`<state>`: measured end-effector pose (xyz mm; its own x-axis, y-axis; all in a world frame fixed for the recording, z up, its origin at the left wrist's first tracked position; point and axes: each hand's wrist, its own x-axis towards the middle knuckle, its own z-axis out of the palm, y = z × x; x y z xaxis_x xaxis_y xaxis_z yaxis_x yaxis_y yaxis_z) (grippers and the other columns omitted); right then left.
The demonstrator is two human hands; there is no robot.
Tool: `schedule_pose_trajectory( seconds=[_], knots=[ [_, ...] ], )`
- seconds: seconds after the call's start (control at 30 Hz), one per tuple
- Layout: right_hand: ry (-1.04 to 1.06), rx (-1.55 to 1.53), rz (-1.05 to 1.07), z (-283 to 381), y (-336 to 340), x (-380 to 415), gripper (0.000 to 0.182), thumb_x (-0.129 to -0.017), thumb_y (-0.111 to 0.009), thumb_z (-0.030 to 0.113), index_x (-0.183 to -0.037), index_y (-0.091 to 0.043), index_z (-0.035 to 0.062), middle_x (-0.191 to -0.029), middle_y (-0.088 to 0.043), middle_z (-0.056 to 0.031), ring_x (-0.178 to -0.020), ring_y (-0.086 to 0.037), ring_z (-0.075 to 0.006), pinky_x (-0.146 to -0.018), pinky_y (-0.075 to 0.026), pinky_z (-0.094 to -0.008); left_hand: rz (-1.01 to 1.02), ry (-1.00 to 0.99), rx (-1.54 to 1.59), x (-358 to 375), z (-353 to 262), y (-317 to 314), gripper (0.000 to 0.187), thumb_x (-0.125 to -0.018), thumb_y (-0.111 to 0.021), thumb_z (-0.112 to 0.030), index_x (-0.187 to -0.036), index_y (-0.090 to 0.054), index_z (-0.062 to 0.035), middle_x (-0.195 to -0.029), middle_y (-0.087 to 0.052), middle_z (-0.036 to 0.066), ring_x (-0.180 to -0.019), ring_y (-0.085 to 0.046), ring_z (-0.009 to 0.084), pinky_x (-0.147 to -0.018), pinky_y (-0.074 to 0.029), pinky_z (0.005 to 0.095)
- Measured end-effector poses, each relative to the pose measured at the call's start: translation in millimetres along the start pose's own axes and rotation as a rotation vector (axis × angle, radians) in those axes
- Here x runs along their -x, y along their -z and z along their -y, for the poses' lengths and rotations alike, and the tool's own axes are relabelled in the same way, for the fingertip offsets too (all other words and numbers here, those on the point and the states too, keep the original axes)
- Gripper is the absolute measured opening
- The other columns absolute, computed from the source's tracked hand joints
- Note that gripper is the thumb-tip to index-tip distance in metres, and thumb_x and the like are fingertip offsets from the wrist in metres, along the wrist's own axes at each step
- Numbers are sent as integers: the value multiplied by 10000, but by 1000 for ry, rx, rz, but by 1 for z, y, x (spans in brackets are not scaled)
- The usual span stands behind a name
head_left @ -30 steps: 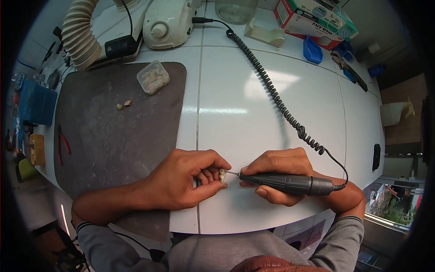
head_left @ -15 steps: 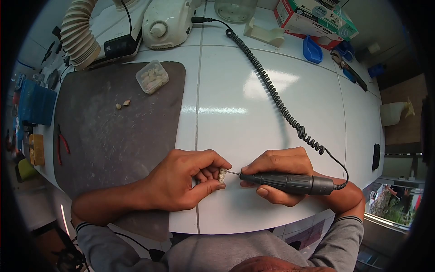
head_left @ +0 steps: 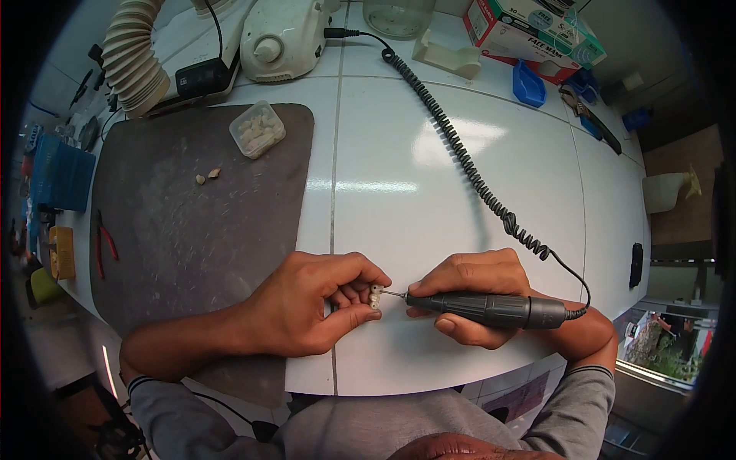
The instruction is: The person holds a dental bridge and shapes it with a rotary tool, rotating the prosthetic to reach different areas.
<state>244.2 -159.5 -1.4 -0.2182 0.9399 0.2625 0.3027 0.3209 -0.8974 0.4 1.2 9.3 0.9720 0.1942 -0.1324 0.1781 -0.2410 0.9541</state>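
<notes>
Between the thumb and fingertips of my left hand (head_left: pixel 318 303) is pinched a small cream-coloured carved piece (head_left: pixel 375 297) with dark spots on it. My right hand (head_left: pixel 479 287) wraps round a black rotary tool handpiece (head_left: pixel 491 308), held almost level and pointing left. Its thin metal bit (head_left: pixel 394 294) reaches the right side of the piece near the top. From the handpiece's rear end a coiled black cord (head_left: pixel 468 165) runs up to a white control box (head_left: pixel 284 42) with a knob. Both hands are close above the front of the white tiled table (head_left: pixel 429 360).
On the grey mat (head_left: pixel 184 253) at left are a clear tub (head_left: pixel 257 130) of pale pieces, two loose fragments (head_left: pixel 207 176) and red-handled pliers (head_left: pixel 107 244). A ribbed hose (head_left: pixel 134 65) hangs at the back left. Face mask boxes (head_left: pixel 533 38) and a blue tray (head_left: pixel 528 84) stand back right.
The small carved piece has turned slightly between my left fingers. Both hands and the handpiece stay almost where they were.
</notes>
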Motion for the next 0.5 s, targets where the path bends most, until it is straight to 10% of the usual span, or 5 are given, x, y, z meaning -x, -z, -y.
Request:
schedule_pose_trajectory(
  seconds=[0.5],
  knots=[
    [-2, 7, 8, 2, -1, -1, 345, -925, -757, 157, -1212, -748, -35, -973, -806, -171, -855, -815, -263, -753, -672, -342, -13, 36, 3, 0, -1, -1, 333, -912, -816, -44, -1223, -722, 30, -968, -789, 121, -884, -774, 163, -784, -619, 281]
  ],
)
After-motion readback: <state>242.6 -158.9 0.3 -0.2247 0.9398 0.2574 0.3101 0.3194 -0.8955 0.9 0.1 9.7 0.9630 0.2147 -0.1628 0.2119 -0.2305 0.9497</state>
